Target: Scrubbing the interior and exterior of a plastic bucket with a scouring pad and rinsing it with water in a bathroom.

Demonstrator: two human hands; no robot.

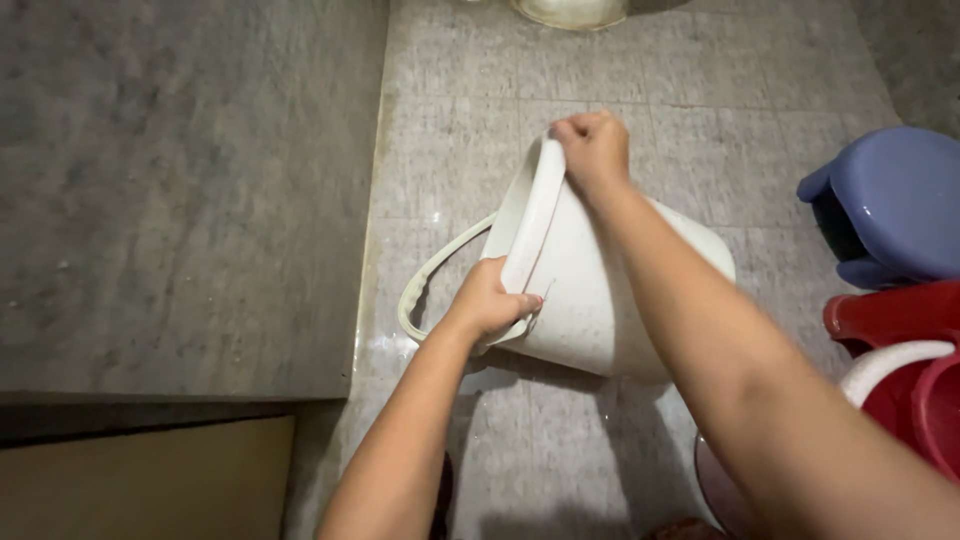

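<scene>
The floor (620, 110) is made of grey speckled tiles, and it looks a bit wet and shiny near the raised grey stone ledge (180, 190) that runs along its left edge. Both arms reach down from the bottom of the view. The left hand (490, 303) is closed tight around the near side of the rim of a white plastic bucket (590, 300), with the fingers curled over the edge. The right hand (595, 150) is a fist clamped on the far side of the same rim, and its arm stretches across the top of the bucket and hides part of it. The bucket is tipped on its side in the middle of the floor, with its open mouth turned toward the ledge. Its thin white handle (430, 275) hangs out in a loop toward the ledge. At the right edge of the floor sits a blue plastic stool (890, 205), and just below it are red tubs (915, 370). At the top edge, a pale round bowl (572, 10) peeks in.
</scene>
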